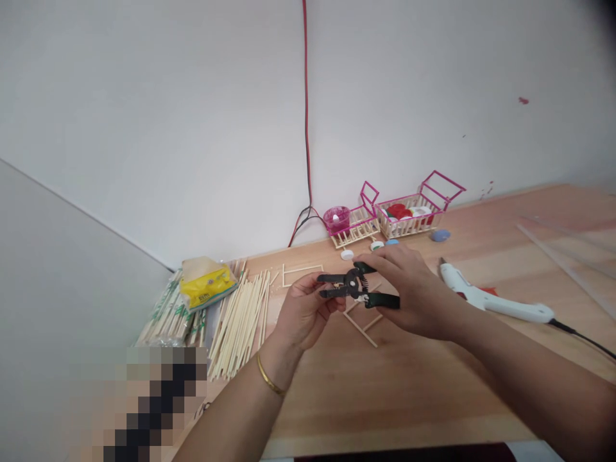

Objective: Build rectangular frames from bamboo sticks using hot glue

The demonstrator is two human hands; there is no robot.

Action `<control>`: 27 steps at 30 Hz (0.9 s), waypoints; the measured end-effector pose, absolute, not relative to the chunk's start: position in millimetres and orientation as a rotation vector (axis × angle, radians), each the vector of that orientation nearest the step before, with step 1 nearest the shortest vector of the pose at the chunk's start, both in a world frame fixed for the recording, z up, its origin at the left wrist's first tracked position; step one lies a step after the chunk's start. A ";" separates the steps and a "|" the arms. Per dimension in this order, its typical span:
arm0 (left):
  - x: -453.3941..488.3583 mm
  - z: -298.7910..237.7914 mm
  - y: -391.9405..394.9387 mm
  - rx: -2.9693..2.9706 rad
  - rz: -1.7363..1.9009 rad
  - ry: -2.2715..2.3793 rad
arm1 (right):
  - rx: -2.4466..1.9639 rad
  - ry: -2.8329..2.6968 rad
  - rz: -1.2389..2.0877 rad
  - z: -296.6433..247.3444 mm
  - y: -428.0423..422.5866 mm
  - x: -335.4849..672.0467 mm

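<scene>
My right hand [418, 292] is wrapped round the dark green handles of a pair of wire strippers [353, 283]. A coiled spring shows between the handles, which stand apart, and the black jaws point left. My left hand [305, 308] is closed at the jaws, thumb and fingers pinched together behind and under them; whatever is in that pinch is too small to make out. Below the tool, a small frame of thin sticks [369, 335] lies on the table, partly covered by my hands. Another stick frame [302, 267] lies behind my left hand.
Many loose wooden sticks [240, 321] lie left, beside bagged sticks [166, 308] and a yellow packet [206, 285]. Two pink-edged stick baskets [409, 215] [353, 234] stand by the wall. A white glue gun [505, 308] with its cord lies right. Bottle caps [347, 255] lie near the baskets.
</scene>
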State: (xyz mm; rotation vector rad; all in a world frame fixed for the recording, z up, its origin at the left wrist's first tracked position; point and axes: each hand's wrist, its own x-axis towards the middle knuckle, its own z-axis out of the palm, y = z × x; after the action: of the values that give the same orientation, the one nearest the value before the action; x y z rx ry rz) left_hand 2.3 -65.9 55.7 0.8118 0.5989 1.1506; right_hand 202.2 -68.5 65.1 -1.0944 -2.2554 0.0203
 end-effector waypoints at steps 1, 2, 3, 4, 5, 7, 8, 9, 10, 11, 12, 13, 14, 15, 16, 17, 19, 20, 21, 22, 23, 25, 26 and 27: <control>2.3 55.6 -66.0 0.813 1.148 0.593 | -1.097 -2.256 0.023 65.2 -68.9 201.9; 2.1 55.5 -66.1 0.815 1.143 0.591 | -1.099 -2.254 0.025 65.4 -69.3 201.6; 1.9 55.4 -66.1 0.817 1.141 0.591 | -1.101 -2.253 0.030 65.7 -69.7 201.3; 1.6 55.2 -66.0 0.822 1.140 0.596 | -1.099 -2.251 0.039 66.0 -70.0 201.0; 1.3 55.0 -65.9 0.827 1.144 0.600 | -1.093 -2.249 0.050 66.3 -70.4 200.7; 0.8 54.5 -65.7 0.836 1.157 0.602 | -1.078 -2.242 0.073 66.5 -70.7 200.3; 0.7 54.4 -65.7 0.836 1.163 0.601 | -1.072 -2.241 0.081 66.5 -70.6 200.2; 0.7 54.5 -65.8 0.834 1.166 0.598 | -1.070 -2.242 0.084 66.3 -70.5 200.1; 0.9 54.8 -65.9 0.831 1.167 0.594 | -1.071 -2.241 0.078 66.1 -70.4 200.2; 1.3 55.3 -66.2 0.827 1.166 0.589 | -1.078 -2.243 0.070 65.8 -70.2 200.3; 1.8 56.0 -66.4 0.826 1.164 0.582 | -1.086 -2.245 0.060 65.6 -70.1 200.4; 2.3 56.6 -66.7 0.825 1.161 0.575 | -1.092 -2.247 0.051 65.4 -70.0 200.4; 2.8 57.2 -66.9 0.825 1.160 0.570 | -1.097 -2.246 0.043 65.3 -70.0 200.5; 3.3 57.7 -67.1 0.827 1.157 0.572 | -1.101 -2.247 0.039 65.4 -70.2 200.5; 3.6 58.0 -67.2 0.830 1.158 0.578 | -1.104 -2.247 0.037 65.6 -70.5 200.5; 3.9 58.0 -67.3 0.834 1.158 0.589 | -1.103 -2.248 0.038 65.9 -70.8 200.4; 3.9 57.7 -67.4 0.844 1.159 0.611 | -1.097 -2.247 0.038 66.7 -71.4 200.3; 3.8 57.5 -67.5 0.851 1.160 0.612 | -1.099 -2.247 0.038 67.2 -71.7 200.4; 3.6 57.2 -67.6 0.859 1.161 0.606 | -1.103 -2.247 0.036 67.6 -71.9 200.4; 3.4 57.0 -67.6 0.867 1.161 0.599 | -1.107 -2.247 0.031 67.9 -72.0 200.6; 3.2 56.7 -67.7 0.874 1.159 0.593 | -1.113 -2.248 0.026 68.1 -72.0 200.7; 3.0 56.1 -67.6 0.885 1.158 0.595 | -1.116 -2.252 0.017 67.9 -71.6 201.1; 3.0 55.7 -67.4 0.890 1.159 0.604 | -1.112 -2.255 0.014 67.6 -71.4 201.2; 3.0 55.2 -67.1 0.895 1.161 0.614 | -1.109 -2.259 0.011 67.2 -71.2 201.4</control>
State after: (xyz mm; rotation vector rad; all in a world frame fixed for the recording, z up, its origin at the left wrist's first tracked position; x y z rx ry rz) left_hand 3.0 -67.1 55.2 0.8947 0.6140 1.1615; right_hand 201.4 -71.2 67.2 -1.1088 -2.2593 0.0107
